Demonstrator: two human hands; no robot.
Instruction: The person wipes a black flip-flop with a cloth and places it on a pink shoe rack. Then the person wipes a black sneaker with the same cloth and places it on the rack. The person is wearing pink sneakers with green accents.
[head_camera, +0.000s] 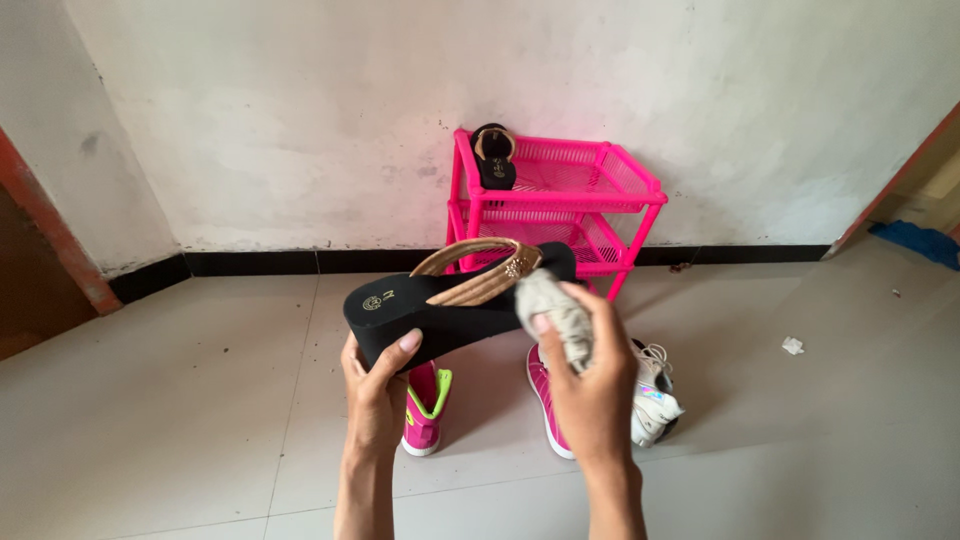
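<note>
Room: bare whitewashed wall (300, 120), grey tiled floor (150, 420), loads of open space at 9 and 3 o'clock.
Rack: pink plastic shoe rack (560, 200) against the wall at 12 o'clock, one black sandal (494, 158) already propped on its top tier.
Wedge sandal: black wedge sandal (450, 300) with tan straps, held up mid-air dead centre, tilted so the strap side faces up, looks handy for wiping.
Floor shoes: pink sneakers (425, 410) and a white sneaker (655, 395) right below, at 6 o'clock.
Left hand: left hand (378, 385), grip clamped around the heel end.
Right hand: right hand (590, 375), grip bunched on a grey cloth (555, 310) pressed against the toe edge.
</note>
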